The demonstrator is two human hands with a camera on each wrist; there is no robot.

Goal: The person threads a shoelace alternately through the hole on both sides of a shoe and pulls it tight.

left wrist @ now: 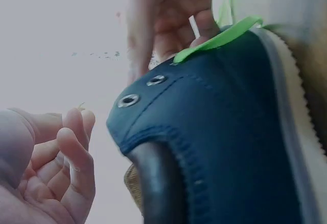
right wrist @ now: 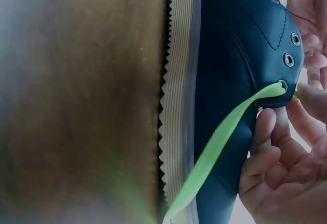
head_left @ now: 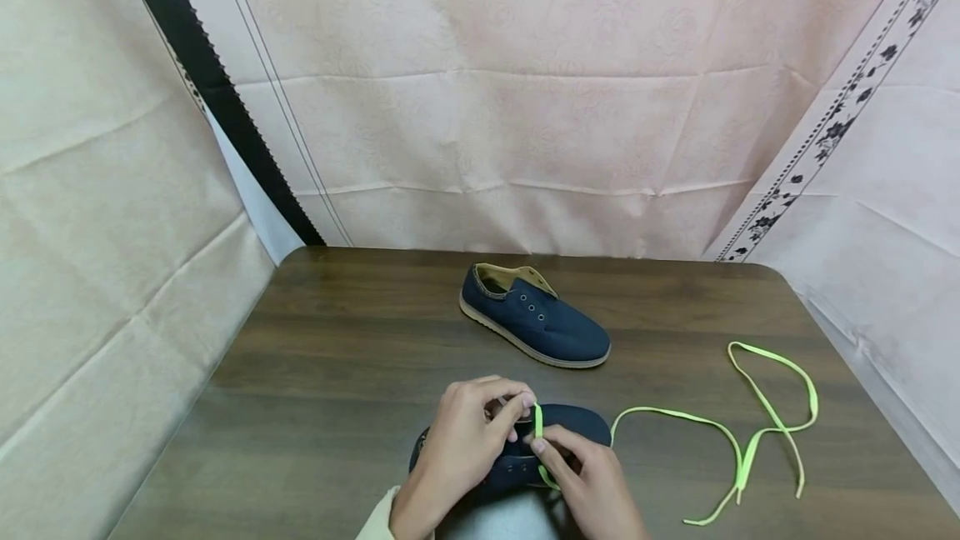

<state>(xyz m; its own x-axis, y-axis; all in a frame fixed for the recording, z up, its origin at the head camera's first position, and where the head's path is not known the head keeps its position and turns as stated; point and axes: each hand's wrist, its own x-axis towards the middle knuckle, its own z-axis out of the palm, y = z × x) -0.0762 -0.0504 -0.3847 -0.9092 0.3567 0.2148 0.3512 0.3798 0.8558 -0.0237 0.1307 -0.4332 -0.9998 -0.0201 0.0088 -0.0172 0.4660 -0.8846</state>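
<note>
Lime-green lace (head_left: 538,422) meets the left hand (head_left: 468,432), thumb and finger closed on it; next comes the navy shoe (head_left: 513,469), beneath both hands, then the right hand (head_left: 592,473), which seems to pinch the lace at the eyelet flap (right wrist: 273,68). Best to brace that flap and draw the lace flat, untwisted. Right-wrist view reveals the lace in the toe-end eyelet (right wrist: 282,85); only the head view shows the slack (head_left: 742,472) trailing right
</note>
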